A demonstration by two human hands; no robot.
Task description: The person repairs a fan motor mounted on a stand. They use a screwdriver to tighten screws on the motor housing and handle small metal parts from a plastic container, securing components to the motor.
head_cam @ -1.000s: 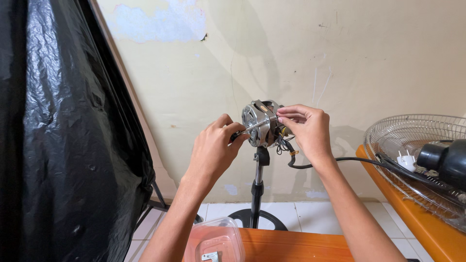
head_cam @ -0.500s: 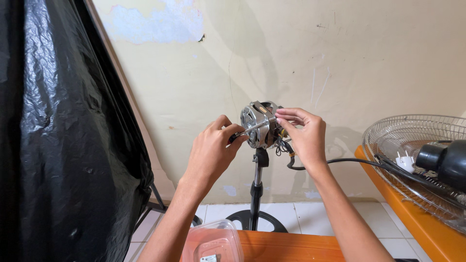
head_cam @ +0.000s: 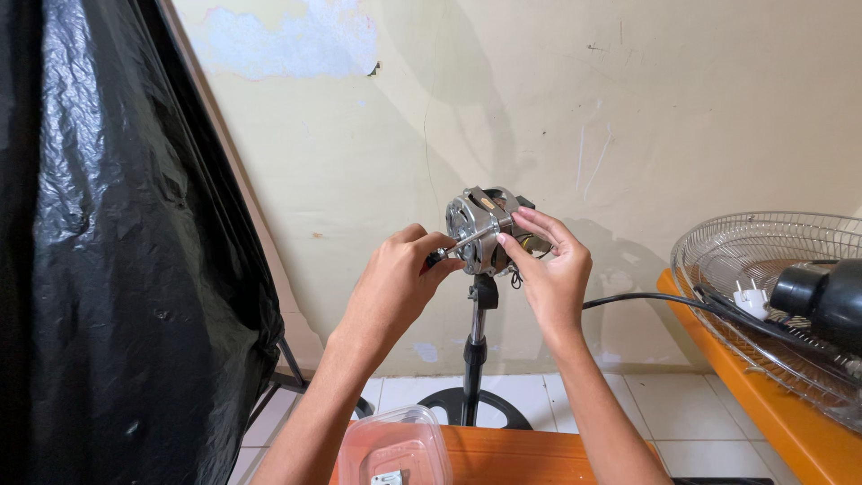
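A bare metal fan motor (head_cam: pixel 479 226) sits on top of a black stand pole (head_cam: pixel 475 359) with a round black base (head_cam: pixel 476 409) on the tiled floor. My left hand (head_cam: pixel 400 278) grips a screwdriver (head_cam: pixel 458 244) whose shaft points right and up into the motor's face. My right hand (head_cam: pixel 549 269) holds the motor from the right side, fingers over its top and back. A black cable (head_cam: pixel 637 298) runs from behind that hand off to the right.
A wire fan grille (head_cam: pixel 763 269), a black motor cover (head_cam: pixel 822 301) and a white plug (head_cam: pixel 750 299) lie on an orange surface (head_cam: pixel 763 404) at right. A clear plastic container (head_cam: pixel 395 449) sits below. Black plastic sheeting (head_cam: pixel 117 269) fills the left.
Both hands stay at the motor with barely any shift; the view has drifted slightly.
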